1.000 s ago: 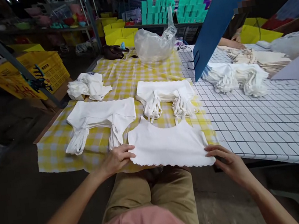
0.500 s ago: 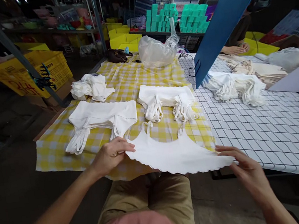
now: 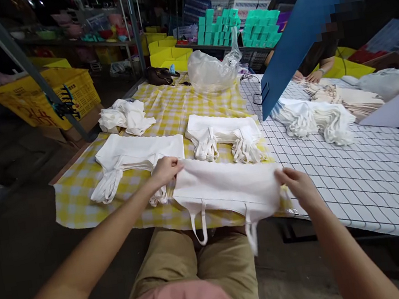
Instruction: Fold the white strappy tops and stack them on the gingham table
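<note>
A white strappy garment [image 3: 227,185] is stretched between my hands over the front edge of the yellow checked cloth [image 3: 77,206], its two straps hanging down toward my lap. My left hand [image 3: 168,169] pinches its upper left corner. At the upper right corner my right hand [image 3: 293,183] is closed on the fabric, slightly blurred. Beyond my left hand lies a stack of white garments [image 3: 140,150]. A second white stack [image 3: 224,128] sits just behind the held garment, straps toward me. A crumpled white pile [image 3: 128,116] rests at the back left.
A blue post [image 3: 295,37] rises between the yellow cloth and the white grid-patterned cloth [image 3: 314,173]. More white garments [image 3: 313,116] lie right of it, near another person's hands [image 3: 313,75]. A clear plastic bag [image 3: 212,71] stands at the back; a yellow crate [image 3: 51,96] is left.
The held garment has turned over: its scalloped edge now faces away and its straps hang toward me. Both hands have moved up and away from my body.
</note>
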The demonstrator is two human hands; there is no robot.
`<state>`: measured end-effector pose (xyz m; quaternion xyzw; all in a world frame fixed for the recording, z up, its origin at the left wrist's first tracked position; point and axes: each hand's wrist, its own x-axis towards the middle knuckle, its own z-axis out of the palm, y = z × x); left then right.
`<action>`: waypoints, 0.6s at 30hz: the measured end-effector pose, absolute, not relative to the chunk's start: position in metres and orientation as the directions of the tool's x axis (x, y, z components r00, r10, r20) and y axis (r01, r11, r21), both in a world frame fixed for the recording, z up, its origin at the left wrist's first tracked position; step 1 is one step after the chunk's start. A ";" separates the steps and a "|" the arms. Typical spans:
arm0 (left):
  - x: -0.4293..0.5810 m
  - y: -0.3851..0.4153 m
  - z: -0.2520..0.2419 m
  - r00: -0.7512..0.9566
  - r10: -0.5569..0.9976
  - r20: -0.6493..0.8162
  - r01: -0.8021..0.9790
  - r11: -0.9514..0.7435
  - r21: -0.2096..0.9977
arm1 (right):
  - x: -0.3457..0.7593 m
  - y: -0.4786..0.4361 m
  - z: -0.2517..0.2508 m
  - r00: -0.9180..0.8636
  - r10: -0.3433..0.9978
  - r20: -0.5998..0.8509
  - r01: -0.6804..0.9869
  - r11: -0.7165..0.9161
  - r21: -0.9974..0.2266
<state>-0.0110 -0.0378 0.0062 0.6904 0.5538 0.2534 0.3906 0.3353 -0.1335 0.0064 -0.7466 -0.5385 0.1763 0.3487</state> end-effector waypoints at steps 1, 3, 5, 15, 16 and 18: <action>-0.004 -0.031 -0.003 0.243 0.967 -0.074 0.650 -0.106 0.753 | 0.336 -0.125 -0.005 0.385 0.918 0.093 0.717 -0.234 -0.656; 0.006 -0.021 -0.016 0.223 0.974 -0.034 0.776 -0.156 0.611 | 0.336 -0.113 -0.025 0.413 0.905 0.106 0.765 -0.282 -0.579; 0.013 -0.014 -0.020 0.205 0.979 0.004 0.845 -0.179 0.504 | 0.337 -0.104 -0.037 0.423 0.891 0.166 0.799 -0.280 -0.533; 0.025 -0.028 -0.017 0.265 0.959 0.103 0.942 -0.280 0.187 | 0.330 -0.106 -0.042 0.552 0.780 0.296 0.723 -0.270 -0.636; 0.028 -0.035 -0.017 0.299 0.940 0.166 0.932 -0.325 0.161 | 0.324 -0.118 -0.041 0.564 0.755 0.334 0.710 -0.237 -0.664; 0.035 -0.049 -0.018 0.390 0.882 0.265 0.886 -0.438 0.154 | 0.307 -0.149 -0.042 0.579 0.712 0.397 0.693 -0.173 -0.700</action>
